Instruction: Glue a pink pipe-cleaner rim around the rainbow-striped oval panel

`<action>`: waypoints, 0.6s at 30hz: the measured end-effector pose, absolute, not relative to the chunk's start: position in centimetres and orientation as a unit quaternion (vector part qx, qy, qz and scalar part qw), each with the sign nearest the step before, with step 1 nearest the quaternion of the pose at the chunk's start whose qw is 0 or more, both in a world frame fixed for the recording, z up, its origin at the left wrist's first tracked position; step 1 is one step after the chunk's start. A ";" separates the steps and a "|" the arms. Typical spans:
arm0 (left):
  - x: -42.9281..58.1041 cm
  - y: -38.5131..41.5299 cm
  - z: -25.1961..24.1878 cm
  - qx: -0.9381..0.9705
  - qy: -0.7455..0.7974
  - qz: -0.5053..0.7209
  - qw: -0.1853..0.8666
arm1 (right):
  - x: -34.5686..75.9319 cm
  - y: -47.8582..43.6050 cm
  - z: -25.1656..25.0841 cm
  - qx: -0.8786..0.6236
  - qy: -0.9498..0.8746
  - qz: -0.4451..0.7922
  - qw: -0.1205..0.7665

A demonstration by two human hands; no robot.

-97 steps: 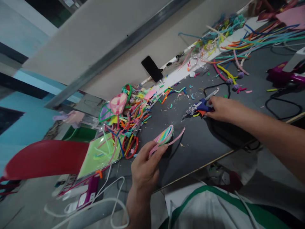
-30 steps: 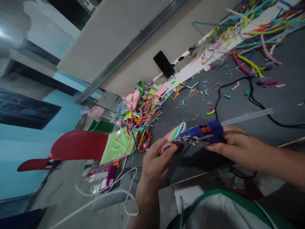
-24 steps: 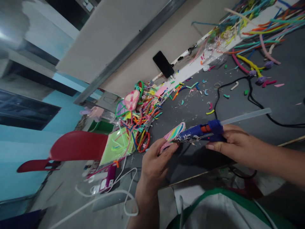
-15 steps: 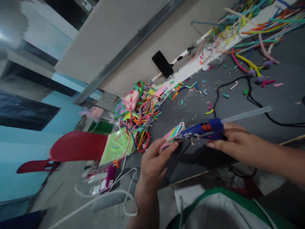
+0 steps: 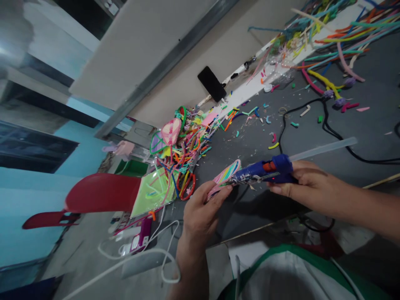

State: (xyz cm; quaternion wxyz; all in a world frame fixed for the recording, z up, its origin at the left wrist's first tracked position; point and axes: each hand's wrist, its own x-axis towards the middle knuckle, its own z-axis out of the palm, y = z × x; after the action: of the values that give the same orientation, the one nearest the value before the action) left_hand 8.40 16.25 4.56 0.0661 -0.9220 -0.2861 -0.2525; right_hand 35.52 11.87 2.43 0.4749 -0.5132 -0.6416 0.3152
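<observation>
My right hand (image 5: pixel 304 181) is closed around the handle of a blue hot glue gun (image 5: pixel 261 171), with a small red light on its side. A long translucent glue stick (image 5: pixel 325 149) sticks out of its back end. The gun's tip points left, at a pastel striped piece (image 5: pixel 229 171) in pink, yellow, blue and white. Between thumb and fingers, my left hand (image 5: pixel 201 208) pinches the pink edge of that piece. Whether the tip touches the piece I cannot tell.
Scissors with red handles (image 5: pixel 186 186) lie beside a heap of coloured pipe cleaners (image 5: pixel 195 143). A black phone (image 5: pixel 211 84) leans at the table's back. A black cable (image 5: pixel 333 131) crosses the grey table (image 5: pixel 243 143). A red chair (image 5: pixel 103 191) stands at left.
Both hands, the glue gun and the striped piece keep nearly the same pose. The whole view has shifted very slightly.
</observation>
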 end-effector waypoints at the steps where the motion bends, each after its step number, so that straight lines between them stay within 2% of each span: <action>1: 8.4 16.3 4.6 -0.922 -0.285 -0.254 0.066 | 35.5 11.9 2.4 -0.509 -0.639 0.322 0.479; 6: 8.5 16.3 4.8 -0.928 -0.274 -0.247 0.060 | 35.5 12.0 2.4 -0.498 -0.616 0.355 0.497; 18: 8.4 16.4 4.6 -0.924 -0.285 -0.247 0.064 | 35.5 11.8 1.8 -0.503 -0.637 0.320 0.489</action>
State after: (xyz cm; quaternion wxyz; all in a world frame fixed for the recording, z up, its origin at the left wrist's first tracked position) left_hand 8.40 16.38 4.61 0.0636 -0.9241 -0.2847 -0.2468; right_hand 35.50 11.82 1.84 0.4891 -0.5025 -0.6372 0.3198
